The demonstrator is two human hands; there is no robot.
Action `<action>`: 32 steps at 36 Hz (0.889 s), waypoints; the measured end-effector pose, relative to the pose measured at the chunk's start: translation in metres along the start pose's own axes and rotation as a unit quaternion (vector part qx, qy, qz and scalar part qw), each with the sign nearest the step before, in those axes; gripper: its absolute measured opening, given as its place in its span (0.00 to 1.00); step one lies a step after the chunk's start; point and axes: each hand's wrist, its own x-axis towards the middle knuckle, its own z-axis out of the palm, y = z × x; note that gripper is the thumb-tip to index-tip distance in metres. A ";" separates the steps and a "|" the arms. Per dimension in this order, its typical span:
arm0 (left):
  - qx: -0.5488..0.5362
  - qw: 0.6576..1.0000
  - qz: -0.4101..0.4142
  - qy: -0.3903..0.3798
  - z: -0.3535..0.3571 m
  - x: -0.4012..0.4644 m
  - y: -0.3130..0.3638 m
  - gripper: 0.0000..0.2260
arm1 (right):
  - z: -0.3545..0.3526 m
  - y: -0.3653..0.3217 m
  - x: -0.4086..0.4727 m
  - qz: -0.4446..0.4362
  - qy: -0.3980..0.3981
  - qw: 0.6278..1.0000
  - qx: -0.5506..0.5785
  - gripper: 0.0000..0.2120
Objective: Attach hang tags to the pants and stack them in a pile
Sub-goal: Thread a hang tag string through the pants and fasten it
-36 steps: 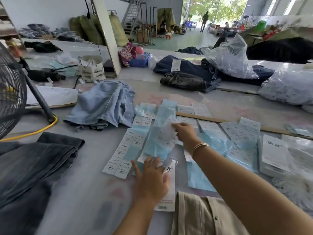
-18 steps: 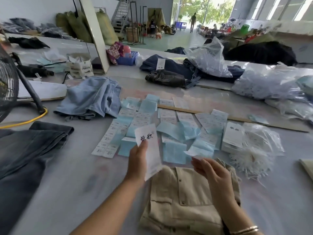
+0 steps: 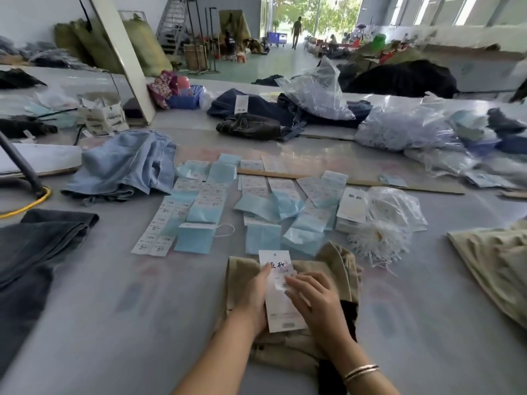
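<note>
A white hang tag point(image 3: 281, 306) with black characters lies over folded beige pants point(image 3: 336, 269) at the near middle of the table. My left hand point(image 3: 253, 295) grips the tag's left edge, thumb on top. My right hand point(image 3: 316, 297) presses a small sticker onto the tag's face with its fingertips. Beyond the pants lie rows of white size stickers point(image 3: 159, 223) and pale blue backing sheets point(image 3: 196, 238). A stack of white hang tags point(image 3: 352, 209) stands to the right of them, beside a bundle of white strings point(image 3: 379, 243).
Dark jeans point(image 3: 37, 252) lie at the near left, light blue jeans point(image 3: 125, 163) behind them. More beige pants point(image 3: 496, 263) lie at the right. Plastic bags point(image 3: 405, 129) and dark pants point(image 3: 256, 109) fill the far side. A fan stand point(image 3: 20, 166) and yellow cable point(image 3: 28, 205) are left.
My left hand has brought the hang tag down over the beige pants. My right hand has carried a sticker from the sheets and now presses it on the tag.
</note>
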 end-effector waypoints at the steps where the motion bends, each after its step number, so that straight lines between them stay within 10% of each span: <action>1: -0.010 1.000 0.001 -0.007 -0.001 0.000 -0.001 0.25 | 0.000 -0.001 0.001 -0.001 -0.003 1.000 -0.002 0.15; 32: 0.085 0.995 0.028 0.037 -0.004 -0.001 0.003 0.13 | -0.043 0.012 -0.020 -0.140 -0.268 0.953 -0.030 0.15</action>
